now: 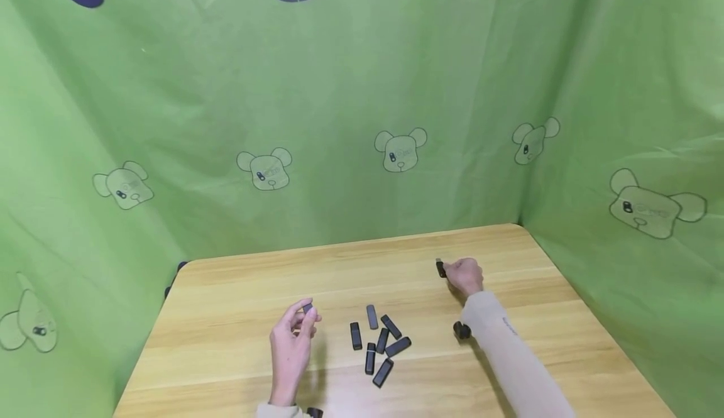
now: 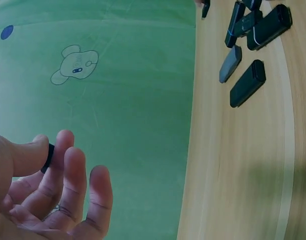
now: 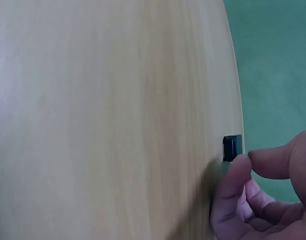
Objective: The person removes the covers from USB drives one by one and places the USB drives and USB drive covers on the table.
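Over the table (image 1: 215,324), left hand (image 1: 291,347) is pinching a cap-like piece (image 1: 308,308), right hand (image 1: 467,276) a USB stick (image 1: 440,269); slackening could lose either.

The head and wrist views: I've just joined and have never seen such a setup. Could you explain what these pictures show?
There is no robot here: these are a person's bare hands. The wide picture comes from a camera on the head, looking forward and down; the other two come from cameras on each wrist. On the wooden table lie seven dark sticks in a loose group, apparently memory sticks. The left hand pinches a small dark piece, partly hidden in its grip. The right hand, farther across the table, holds another stick by one end. A green curtain hangs behind.
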### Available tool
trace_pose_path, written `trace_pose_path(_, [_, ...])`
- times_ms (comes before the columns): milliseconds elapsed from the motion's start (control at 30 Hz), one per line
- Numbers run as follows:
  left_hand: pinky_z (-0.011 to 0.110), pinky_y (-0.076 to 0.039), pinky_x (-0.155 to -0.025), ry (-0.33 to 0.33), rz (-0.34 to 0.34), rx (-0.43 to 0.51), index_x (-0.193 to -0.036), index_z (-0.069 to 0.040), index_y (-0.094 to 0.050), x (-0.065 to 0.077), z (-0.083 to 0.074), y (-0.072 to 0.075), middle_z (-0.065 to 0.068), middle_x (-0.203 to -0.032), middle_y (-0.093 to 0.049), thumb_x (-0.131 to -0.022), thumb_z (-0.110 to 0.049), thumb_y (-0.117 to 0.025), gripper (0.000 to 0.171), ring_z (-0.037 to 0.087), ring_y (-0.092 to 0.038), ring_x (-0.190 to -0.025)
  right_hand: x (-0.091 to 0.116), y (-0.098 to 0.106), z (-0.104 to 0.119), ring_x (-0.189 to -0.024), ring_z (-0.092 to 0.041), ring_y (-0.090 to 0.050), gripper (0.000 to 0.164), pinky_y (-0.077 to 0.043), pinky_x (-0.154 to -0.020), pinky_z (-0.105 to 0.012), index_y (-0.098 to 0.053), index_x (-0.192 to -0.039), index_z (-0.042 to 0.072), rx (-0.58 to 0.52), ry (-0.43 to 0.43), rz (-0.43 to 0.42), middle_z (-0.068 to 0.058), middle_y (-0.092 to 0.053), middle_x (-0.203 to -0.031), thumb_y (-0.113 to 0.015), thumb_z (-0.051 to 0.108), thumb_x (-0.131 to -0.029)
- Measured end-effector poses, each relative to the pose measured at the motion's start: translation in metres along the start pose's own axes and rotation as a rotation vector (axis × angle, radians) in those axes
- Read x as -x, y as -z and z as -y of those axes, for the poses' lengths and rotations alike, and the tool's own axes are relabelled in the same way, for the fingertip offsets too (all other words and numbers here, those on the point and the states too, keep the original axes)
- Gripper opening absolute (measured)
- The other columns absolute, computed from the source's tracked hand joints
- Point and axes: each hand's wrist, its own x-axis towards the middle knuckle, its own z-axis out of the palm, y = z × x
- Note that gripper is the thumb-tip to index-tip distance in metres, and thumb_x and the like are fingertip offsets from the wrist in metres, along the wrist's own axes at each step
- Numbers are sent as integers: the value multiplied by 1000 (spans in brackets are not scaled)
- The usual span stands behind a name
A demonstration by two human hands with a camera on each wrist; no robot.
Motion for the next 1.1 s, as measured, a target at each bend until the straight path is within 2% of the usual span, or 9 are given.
trace_pose_path(133, [20, -53, -65, -12, 28, -10, -122, -8, -69, -2, 1, -1, 8, -91, -79, -99, -17, -66, 26, 12, -66, -72, -1, 3, 0, -58, -17, -60, 40, -46, -72, -32, -63, -75, 7, -39, -27, 30, -2, -64, -56, -52, 33, -104])
trace_pose_path(367, [21, -55, -67, -42, 36, -21, -118, -8, -69, -7, 6, 0, 10, -90, -79, -99, -11, -63, 20, 7, -65, -70, 8, 13, 3, -55, -17, -57, 43, -49, -77, -36, -50, -66, 15, -78, -17, 33, 2, -57, -52, -49, 35, -104])
trace_pose_path(500, [21, -54, -64, -16, 43, -30, -118, -9, -69, -12, 9, 2, 10, -92, -79, -101, -10, -59, 20, 14, -67, -72, 13, 18, 6, -55, -16, -54, 45, -49, -80, -36, -48, -63, 17, -93, 20, 13, 3, -54, -53, -49, 35, -104])
trace_pose_path(567, [22, -54, -63, -6, 54, -31, -119, -9, -68, -14, 9, 3, 10, -93, -79, -101, -10, -58, 21, 17, -67, -73, 15, 20, 7, -57, -15, -55, 44, -53, -75, -34, -49, -65, 16, -100, 37, 5, 3, -55, -57, -51, 35, -104])
trace_pose_path(700, [22, -52, -63, 17, 77, -38, -120, -7, -65, -18, 8, 3, 12, -95, -79, -101, -11, -58, 21, 15, -66, -73, 22, 26, 10, -58, -15, -56, 40, -52, -63, -28, -53, -72, 12, -104, 74, -9, 2, -57, -60, -54, 36, -103])
trace_pose_path(867, [23, -49, -63, 40, 80, -64, -115, -4, -58, -26, 9, -1, 12, -101, -80, -100, -13, -60, 17, 14, -66, -72, 30, 33, 15, -57, -13, -54, 37, -46, -60, -28, -60, -82, 8, -111, 125, -19, 2, -59, -60, -56, 38, -103])
trace_pose_path(1100, [32, -51, -73, 16, 42, -143, -110, -2, -59, -46, 16, -5, 14, -102, -79, -99, -12, -61, 15, 24, -71, -84, 49, 37, 32, -69, -16, -63, 40, -57, -61, -30, -65, -95, 1, -161, 220, -32, 0, -65, -75, -58, 39, -102])
